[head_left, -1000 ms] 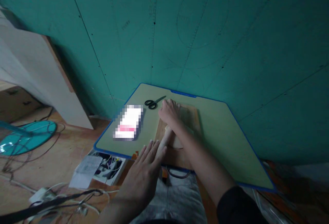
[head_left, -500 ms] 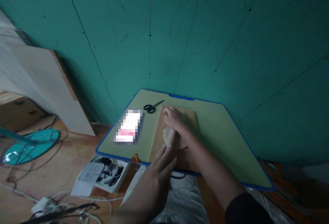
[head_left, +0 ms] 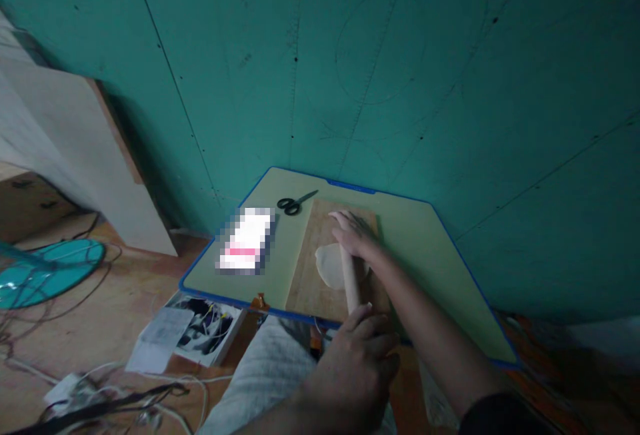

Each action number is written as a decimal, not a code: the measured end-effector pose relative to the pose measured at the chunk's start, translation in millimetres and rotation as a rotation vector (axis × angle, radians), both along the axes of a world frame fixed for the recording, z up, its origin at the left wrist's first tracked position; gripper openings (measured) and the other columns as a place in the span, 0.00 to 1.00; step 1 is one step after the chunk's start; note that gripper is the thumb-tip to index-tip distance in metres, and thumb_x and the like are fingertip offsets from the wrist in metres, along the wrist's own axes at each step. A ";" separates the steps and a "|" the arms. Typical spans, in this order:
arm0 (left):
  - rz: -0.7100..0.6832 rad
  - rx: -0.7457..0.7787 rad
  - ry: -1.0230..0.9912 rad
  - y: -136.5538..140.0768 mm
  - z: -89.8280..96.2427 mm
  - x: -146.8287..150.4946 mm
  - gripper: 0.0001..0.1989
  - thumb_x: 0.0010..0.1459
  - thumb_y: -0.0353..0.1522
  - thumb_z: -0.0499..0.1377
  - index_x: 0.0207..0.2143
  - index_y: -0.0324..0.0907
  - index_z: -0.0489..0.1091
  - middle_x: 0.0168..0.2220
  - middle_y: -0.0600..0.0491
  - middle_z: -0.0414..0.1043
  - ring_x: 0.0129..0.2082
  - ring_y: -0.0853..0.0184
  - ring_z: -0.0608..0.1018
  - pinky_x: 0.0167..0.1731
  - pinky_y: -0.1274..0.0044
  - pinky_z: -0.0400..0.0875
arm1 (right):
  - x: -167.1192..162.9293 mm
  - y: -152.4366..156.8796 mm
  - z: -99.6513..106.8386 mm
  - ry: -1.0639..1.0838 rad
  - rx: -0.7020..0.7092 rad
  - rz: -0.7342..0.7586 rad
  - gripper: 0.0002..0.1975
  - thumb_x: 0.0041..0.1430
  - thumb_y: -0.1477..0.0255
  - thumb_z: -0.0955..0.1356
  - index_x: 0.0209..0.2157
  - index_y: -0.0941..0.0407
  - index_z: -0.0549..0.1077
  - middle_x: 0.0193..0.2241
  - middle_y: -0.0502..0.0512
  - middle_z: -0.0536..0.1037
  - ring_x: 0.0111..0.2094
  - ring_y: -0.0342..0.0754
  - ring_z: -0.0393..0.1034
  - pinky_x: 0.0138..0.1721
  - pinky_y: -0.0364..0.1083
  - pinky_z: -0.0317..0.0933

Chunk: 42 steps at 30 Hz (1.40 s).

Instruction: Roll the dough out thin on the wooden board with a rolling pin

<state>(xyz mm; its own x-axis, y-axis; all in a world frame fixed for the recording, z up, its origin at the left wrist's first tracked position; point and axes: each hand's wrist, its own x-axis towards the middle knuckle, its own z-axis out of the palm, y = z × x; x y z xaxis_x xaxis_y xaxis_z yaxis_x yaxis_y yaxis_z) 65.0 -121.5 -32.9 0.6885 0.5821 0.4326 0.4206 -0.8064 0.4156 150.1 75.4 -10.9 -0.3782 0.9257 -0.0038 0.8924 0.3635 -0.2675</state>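
Observation:
A pale wooden rolling pin [head_left: 351,284] lies across a flat round of dough [head_left: 330,266], pointing away from me. The dough rests on a wooden cutting board [head_left: 305,282], and part of it is covered by the pin. On the pin's near end my left hand [head_left: 361,358] is closed, its fingers curled at the board's front edge. My right hand [head_left: 351,232] lies over the far end with its fingers bent across it; the pin's tip is hidden beneath.
The board sits on a small folding table [head_left: 435,275] with a blue rim. Black-handled scissors [head_left: 295,204] and a blurred-out phone [head_left: 245,240] lie to the left. A green wall [head_left: 250,88] stands behind. Below left are an open box [head_left: 210,335] and loose cables [head_left: 165,395].
The rolling pin and both hands have moved right across the dough, showing more of its left part. My left hand's fingers, stretched out before, are now curled. The view has shifted slightly.

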 end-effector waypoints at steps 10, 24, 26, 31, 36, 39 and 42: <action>0.255 0.007 -0.174 -25.3 -20.7 -27.7 0.07 0.53 0.28 0.56 0.35 0.42 0.72 0.51 0.47 0.73 0.65 0.56 0.60 0.65 0.59 0.51 | -49.7 -14.4 8.7 0.011 0.060 -0.115 0.19 0.59 0.73 0.61 0.51 0.52 0.71 0.54 0.54 0.71 0.54 0.51 0.65 0.54 0.48 0.56; 0.344 0.168 -0.179 -34.1 -33.1 -65.3 0.11 0.54 0.22 0.52 0.39 0.40 0.66 0.57 0.42 0.69 0.66 0.56 0.59 0.63 0.57 0.57 | -74.5 -22.8 9.3 -0.057 0.141 -0.219 0.14 0.59 0.73 0.62 0.45 0.55 0.71 0.48 0.61 0.75 0.52 0.56 0.65 0.54 0.55 0.52; 0.339 0.176 -0.181 -33.7 -33.7 -70.9 0.12 0.54 0.21 0.52 0.40 0.39 0.66 0.57 0.41 0.68 0.67 0.56 0.58 0.63 0.57 0.57 | -77.3 -24.0 10.7 -0.052 0.134 -0.222 0.14 0.59 0.72 0.62 0.45 0.55 0.71 0.48 0.61 0.75 0.52 0.56 0.65 0.54 0.55 0.52; 0.302 0.162 -0.200 -30.7 -30.1 -79.1 0.12 0.54 0.20 0.50 0.39 0.40 0.65 0.58 0.42 0.68 0.67 0.56 0.57 0.61 0.59 0.62 | -74.8 -25.6 12.5 -0.050 0.125 -0.194 0.14 0.60 0.72 0.61 0.46 0.55 0.71 0.49 0.61 0.74 0.52 0.56 0.65 0.53 0.55 0.54; 0.255 0.111 -0.251 -26.8 -25.9 -63.1 0.14 0.52 0.19 0.49 0.39 0.39 0.67 0.55 0.41 0.69 0.67 0.55 0.58 0.60 0.57 0.64 | -61.6 -21.4 8.8 -0.054 0.075 -0.129 0.13 0.59 0.73 0.62 0.45 0.52 0.71 0.49 0.57 0.74 0.53 0.52 0.65 0.53 0.50 0.56; 0.256 0.075 -0.257 -25.4 -30.1 -48.4 0.14 0.53 0.17 0.48 0.32 0.40 0.68 0.50 0.43 0.72 0.67 0.56 0.55 0.61 0.58 0.63 | -52.7 -23.1 10.4 0.000 0.067 -0.176 0.17 0.60 0.74 0.61 0.51 0.53 0.69 0.52 0.58 0.73 0.53 0.51 0.66 0.53 0.49 0.57; 0.242 0.058 -0.239 -24.2 -34.3 -42.0 0.15 0.54 0.17 0.49 0.25 0.40 0.69 0.44 0.46 0.74 0.68 0.57 0.53 0.63 0.58 0.59 | -37.2 -30.2 10.4 0.108 0.096 -0.282 0.19 0.64 0.72 0.59 0.55 0.54 0.66 0.54 0.59 0.73 0.53 0.52 0.68 0.51 0.49 0.59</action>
<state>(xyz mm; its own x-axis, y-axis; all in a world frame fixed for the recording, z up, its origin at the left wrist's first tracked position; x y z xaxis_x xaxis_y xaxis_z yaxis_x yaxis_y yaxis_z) 23.0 -145.7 -67.2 0.4090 0.6858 0.6020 0.4986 -0.7205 0.4820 112.9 45.2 -0.6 -0.1002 0.9884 0.1146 0.9297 0.1340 -0.3431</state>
